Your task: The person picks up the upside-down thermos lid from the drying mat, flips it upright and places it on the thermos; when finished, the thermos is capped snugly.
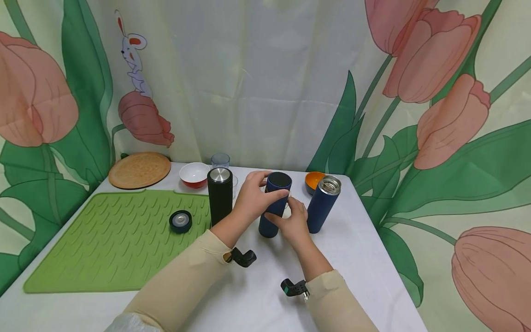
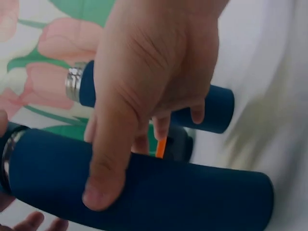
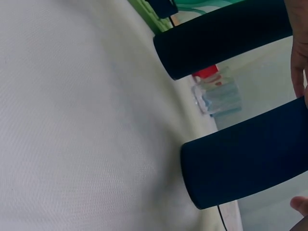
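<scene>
A dark blue insulated bottle (image 1: 268,229) is between both hands, its base close over the white cloth. My left hand (image 1: 252,197) grips it near the top, around the dark lid (image 1: 279,179). Lower down, my right hand (image 1: 293,222) holds the body, with its thumb laid across the side in the left wrist view. A steel ring (image 2: 6,156) shows between lid and body there. To the right stands a second blue bottle (image 1: 321,205) without a lid, its steel mouth exposed. A black bottle (image 1: 220,196) with a silver top is left of my left hand.
On the green mat (image 1: 124,244) lies a round dark lid (image 1: 180,222). Along the back are a round wooden board (image 1: 140,170), a red-and-white bowl (image 1: 195,174), a clear glass (image 1: 220,160) and an orange bowl (image 1: 314,179). A tulip-printed curtain (image 1: 269,92) hangs behind the table.
</scene>
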Demonstrator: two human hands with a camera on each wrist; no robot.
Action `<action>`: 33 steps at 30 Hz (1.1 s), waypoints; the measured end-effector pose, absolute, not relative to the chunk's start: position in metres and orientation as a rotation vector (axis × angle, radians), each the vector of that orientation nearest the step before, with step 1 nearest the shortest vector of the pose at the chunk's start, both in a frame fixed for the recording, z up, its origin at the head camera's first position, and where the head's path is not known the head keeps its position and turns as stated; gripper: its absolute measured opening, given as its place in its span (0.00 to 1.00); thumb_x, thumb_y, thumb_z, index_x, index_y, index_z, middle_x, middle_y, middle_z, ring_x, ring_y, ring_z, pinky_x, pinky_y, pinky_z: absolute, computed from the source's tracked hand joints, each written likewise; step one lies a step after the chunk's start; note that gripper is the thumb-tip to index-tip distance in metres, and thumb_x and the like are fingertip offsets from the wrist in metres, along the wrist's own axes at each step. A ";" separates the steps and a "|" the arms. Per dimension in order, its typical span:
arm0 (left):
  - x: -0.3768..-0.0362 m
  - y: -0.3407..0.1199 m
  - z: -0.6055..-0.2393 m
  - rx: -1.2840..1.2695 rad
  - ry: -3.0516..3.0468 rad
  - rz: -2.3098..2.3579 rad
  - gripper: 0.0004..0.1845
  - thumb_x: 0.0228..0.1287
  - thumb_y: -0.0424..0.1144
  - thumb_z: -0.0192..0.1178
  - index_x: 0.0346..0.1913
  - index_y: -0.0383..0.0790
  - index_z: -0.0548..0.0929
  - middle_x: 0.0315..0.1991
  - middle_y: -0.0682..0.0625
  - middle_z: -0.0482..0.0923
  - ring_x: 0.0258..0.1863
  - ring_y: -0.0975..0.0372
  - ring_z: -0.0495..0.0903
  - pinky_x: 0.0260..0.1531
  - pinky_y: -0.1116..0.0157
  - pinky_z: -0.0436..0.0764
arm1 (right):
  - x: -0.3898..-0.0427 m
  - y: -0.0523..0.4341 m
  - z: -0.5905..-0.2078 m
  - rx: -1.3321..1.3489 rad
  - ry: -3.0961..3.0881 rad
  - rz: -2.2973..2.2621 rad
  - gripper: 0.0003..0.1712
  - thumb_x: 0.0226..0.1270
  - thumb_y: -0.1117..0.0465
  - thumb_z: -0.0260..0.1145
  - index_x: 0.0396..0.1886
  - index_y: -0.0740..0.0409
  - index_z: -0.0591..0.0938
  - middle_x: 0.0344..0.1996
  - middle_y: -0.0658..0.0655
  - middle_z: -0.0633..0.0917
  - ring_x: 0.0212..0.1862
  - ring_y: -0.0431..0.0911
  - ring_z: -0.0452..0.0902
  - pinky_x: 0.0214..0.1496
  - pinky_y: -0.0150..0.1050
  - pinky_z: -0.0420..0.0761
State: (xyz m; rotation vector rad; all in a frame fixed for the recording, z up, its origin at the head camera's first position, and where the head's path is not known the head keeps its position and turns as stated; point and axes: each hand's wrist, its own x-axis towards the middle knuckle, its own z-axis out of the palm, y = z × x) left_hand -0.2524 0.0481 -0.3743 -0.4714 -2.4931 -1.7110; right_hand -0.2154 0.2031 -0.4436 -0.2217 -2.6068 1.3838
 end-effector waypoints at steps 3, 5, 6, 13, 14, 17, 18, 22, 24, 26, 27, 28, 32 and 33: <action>-0.254 0.045 -0.376 -0.492 -2.490 -1.745 0.39 0.59 0.58 0.79 0.71 0.51 0.80 0.74 0.47 0.71 0.70 0.49 0.79 0.62 0.47 0.85 | -0.215 0.202 -0.441 -0.232 -2.605 1.394 0.47 0.59 0.42 0.82 0.76 0.43 0.73 0.79 0.56 0.70 0.83 0.56 0.50 0.85 0.67 0.49; -0.257 0.042 -0.377 -0.532 -2.479 -1.770 0.38 0.59 0.57 0.78 0.71 0.52 0.80 0.74 0.47 0.70 0.70 0.48 0.78 0.62 0.47 0.84 | -0.215 0.201 -0.440 -0.242 -2.604 1.399 0.47 0.59 0.42 0.82 0.76 0.43 0.73 0.79 0.55 0.69 0.83 0.56 0.50 0.84 0.67 0.52; -0.258 0.041 -0.377 -0.553 -2.478 -1.781 0.37 0.60 0.57 0.78 0.71 0.52 0.80 0.75 0.47 0.70 0.70 0.48 0.78 0.63 0.46 0.84 | -0.215 0.200 -0.440 -0.244 -2.604 1.401 0.47 0.59 0.42 0.82 0.76 0.43 0.73 0.79 0.54 0.69 0.83 0.56 0.49 0.84 0.67 0.53; -0.273 0.028 -0.378 -0.732 -2.541 -1.896 0.38 0.65 0.56 0.73 0.75 0.52 0.75 0.82 0.48 0.59 0.79 0.45 0.68 0.62 0.38 0.83 | -0.217 0.199 -0.440 -0.265 -2.629 1.406 0.48 0.60 0.42 0.81 0.78 0.43 0.71 0.81 0.55 0.68 0.84 0.57 0.48 0.83 0.68 0.56; -0.275 0.028 -0.378 -0.754 -2.550 -1.899 0.40 0.65 0.56 0.73 0.77 0.52 0.73 0.83 0.49 0.57 0.80 0.45 0.66 0.62 0.38 0.82 | -0.217 0.199 -0.440 -0.272 -2.632 1.408 0.49 0.60 0.42 0.81 0.78 0.43 0.71 0.81 0.56 0.67 0.84 0.57 0.48 0.83 0.68 0.56; -0.272 0.033 -0.379 -0.740 -2.573 -1.811 0.46 0.63 0.58 0.74 0.81 0.50 0.67 0.85 0.49 0.51 0.81 0.46 0.64 0.64 0.39 0.82 | -0.217 0.200 -0.442 -0.284 -2.645 1.408 0.50 0.60 0.42 0.81 0.80 0.43 0.69 0.82 0.56 0.66 0.85 0.57 0.47 0.83 0.68 0.57; -0.269 0.037 -0.378 -0.708 -2.574 -1.742 0.48 0.61 0.59 0.75 0.80 0.50 0.67 0.85 0.49 0.51 0.79 0.46 0.66 0.65 0.41 0.81 | -0.217 0.201 -0.442 -0.286 -2.651 1.410 0.51 0.60 0.41 0.81 0.80 0.42 0.69 0.82 0.56 0.66 0.85 0.58 0.46 0.83 0.69 0.57; -0.250 0.059 -0.373 -0.461 -2.535 -1.462 0.52 0.50 0.67 0.80 0.72 0.43 0.71 0.84 0.45 0.51 0.75 0.45 0.70 0.65 0.45 0.82 | -0.216 0.205 -0.444 -0.242 -2.645 1.400 0.47 0.61 0.44 0.81 0.79 0.39 0.71 0.82 0.56 0.66 0.86 0.60 0.42 0.84 0.70 0.50; -0.243 0.070 -0.370 -0.343 -2.511 -1.375 0.52 0.47 0.70 0.80 0.65 0.41 0.71 0.83 0.43 0.49 0.76 0.44 0.67 0.62 0.47 0.84 | -0.216 0.207 -0.445 -0.200 -2.618 1.401 0.44 0.62 0.48 0.80 0.77 0.39 0.73 0.81 0.56 0.67 0.86 0.60 0.42 0.85 0.69 0.46; -0.239 0.078 -0.367 -0.261 -2.495 -1.342 0.51 0.46 0.71 0.80 0.61 0.40 0.70 0.83 0.42 0.46 0.78 0.43 0.62 0.60 0.49 0.86 | -0.217 0.210 -0.446 -0.159 -2.591 1.403 0.42 0.62 0.53 0.80 0.76 0.40 0.74 0.80 0.57 0.68 0.85 0.59 0.44 0.85 0.67 0.44; -0.238 0.081 -0.367 -0.230 -2.496 -1.338 0.50 0.47 0.71 0.80 0.59 0.40 0.69 0.82 0.42 0.45 0.78 0.43 0.61 0.59 0.50 0.86 | -0.217 0.210 -0.446 -0.146 -2.584 1.406 0.41 0.62 0.54 0.79 0.75 0.39 0.74 0.79 0.56 0.68 0.85 0.59 0.45 0.84 0.67 0.44; -0.238 0.083 -0.367 -0.209 -2.495 -1.343 0.48 0.48 0.70 0.79 0.58 0.40 0.68 0.82 0.42 0.44 0.78 0.43 0.60 0.58 0.50 0.87 | -0.218 0.211 -0.447 -0.136 -2.579 1.412 0.41 0.62 0.55 0.79 0.75 0.39 0.74 0.79 0.56 0.69 0.84 0.58 0.46 0.84 0.66 0.44; -0.241 0.077 -0.369 -0.229 -2.465 -1.474 0.42 0.53 0.64 0.79 0.59 0.42 0.71 0.83 0.44 0.43 0.78 0.43 0.61 0.59 0.47 0.86 | -0.219 0.210 -0.448 -0.137 -2.589 1.414 0.43 0.62 0.52 0.80 0.77 0.38 0.73 0.79 0.55 0.69 0.83 0.57 0.49 0.84 0.65 0.46; -0.244 0.074 -0.370 -0.265 -2.456 -1.525 0.40 0.54 0.61 0.78 0.61 0.42 0.72 0.84 0.45 0.43 0.77 0.43 0.62 0.61 0.45 0.85 | -0.219 0.209 -0.448 -0.148 -2.596 1.414 0.44 0.62 0.50 0.80 0.77 0.37 0.73 0.79 0.55 0.69 0.83 0.57 0.48 0.83 0.66 0.47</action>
